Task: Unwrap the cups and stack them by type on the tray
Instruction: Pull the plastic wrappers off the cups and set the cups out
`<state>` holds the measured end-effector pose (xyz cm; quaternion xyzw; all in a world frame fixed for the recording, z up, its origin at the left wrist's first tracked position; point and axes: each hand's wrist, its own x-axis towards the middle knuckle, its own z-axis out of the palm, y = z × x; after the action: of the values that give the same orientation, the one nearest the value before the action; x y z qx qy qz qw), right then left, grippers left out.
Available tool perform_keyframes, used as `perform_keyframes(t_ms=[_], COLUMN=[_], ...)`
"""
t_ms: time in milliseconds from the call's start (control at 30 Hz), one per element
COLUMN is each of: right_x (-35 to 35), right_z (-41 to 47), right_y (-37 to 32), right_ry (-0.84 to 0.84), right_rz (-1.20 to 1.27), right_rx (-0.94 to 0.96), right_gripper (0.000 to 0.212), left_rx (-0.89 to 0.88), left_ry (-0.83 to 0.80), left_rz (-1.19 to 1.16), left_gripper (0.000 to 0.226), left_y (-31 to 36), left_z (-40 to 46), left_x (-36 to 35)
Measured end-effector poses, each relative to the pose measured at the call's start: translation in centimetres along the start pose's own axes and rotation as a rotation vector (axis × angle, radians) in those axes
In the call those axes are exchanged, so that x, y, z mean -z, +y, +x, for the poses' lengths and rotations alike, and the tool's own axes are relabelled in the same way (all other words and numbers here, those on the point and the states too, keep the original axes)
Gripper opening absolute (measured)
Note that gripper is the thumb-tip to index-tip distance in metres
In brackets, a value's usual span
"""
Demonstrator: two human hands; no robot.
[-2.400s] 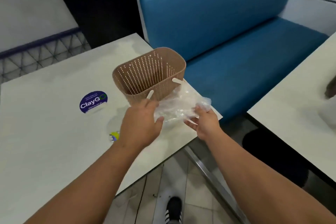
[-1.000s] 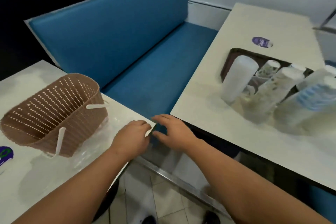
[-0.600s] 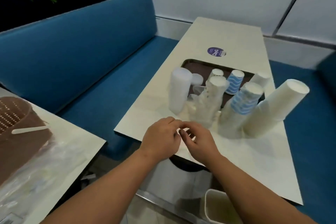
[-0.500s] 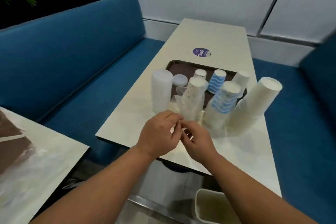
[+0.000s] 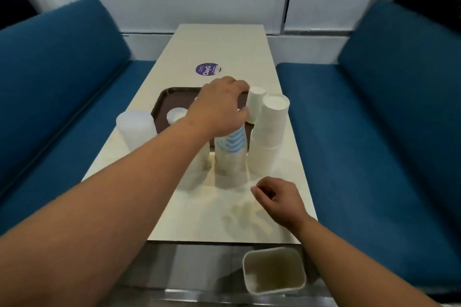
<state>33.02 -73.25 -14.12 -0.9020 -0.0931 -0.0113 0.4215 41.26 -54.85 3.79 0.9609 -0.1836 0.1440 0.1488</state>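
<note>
Now apart — left hand [image 5: 219, 107] on blue-striped stack [image 5: 230, 149]

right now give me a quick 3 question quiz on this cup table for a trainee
1. True or false: the left hand rests on top of the blue-striped cup stack.
2. Which is on the floor at the near end of the table? A) a basket B) a white bin C) a chair
3. Fill in: the tall plain white cup stack stands to the ____ of the blue-striped one.

Key
1. True; its fingers curl over the top of the stack.
2. B, the white bin.
3. Right. The right hand hangs near the table, fingers curled; whether it pinches the clear wrap cannot be told. The brown tray lies behind the stacks.
</note>
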Motion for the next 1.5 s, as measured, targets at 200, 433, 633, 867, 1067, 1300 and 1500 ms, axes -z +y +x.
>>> perform_keyframes(t_ms=[200, 433, 633, 867, 1067, 1300, 1500], right_x=[-1.4, -3.3, -5.4, -5.4, -6.5, -9.9, -9.8], right_z=[0.9, 1.4, 2.4, 1.7, -0.8, -5.1, -7.7], right_y=[-0.2, -0.9, -2.8, -8.4, -11.9, -17.1, -16.0], right_ry=[-0.077, -0.078, -0.072, 0.013, 0.13, -0.256, 0.055], right_rz=[0.102, 0.094, 0.228, 0.24, 0.866, 1.504, 1.477], right_rx=[-0.09, -0.192, -0.171, -0.045, -0.273, -0.487, -0.593], right_gripper=[0.023, 0.074, 0.06, 0.058, 0.063, 0.051, 0.019], left_rx=[-0.01, -0.047, 0.052, 0.58, 0.638, 0.672, 0.76], left_ry=[-0.411, -0.452, -0.31, 0.068, 0.213, 0.126, 0.281], left_rz=[0.352, 0.286, -0.047, -1.079, -1.624, -1.811, -2.082], left_gripper=[0.062, 0.055, 0.066, 0.092, 0.051, 0.068, 0.089], left_y=[-1.4, 0.0, -0.4, -3.3, -5.2, -6.8, -9.9], left_z=[0.7, -2.6, -6.6, -14.4, -17.4, -22.7, -25.5], left_x=[-3.0, -1.4, -1.1, -6.2, -4.9, -4.3, -2.3])
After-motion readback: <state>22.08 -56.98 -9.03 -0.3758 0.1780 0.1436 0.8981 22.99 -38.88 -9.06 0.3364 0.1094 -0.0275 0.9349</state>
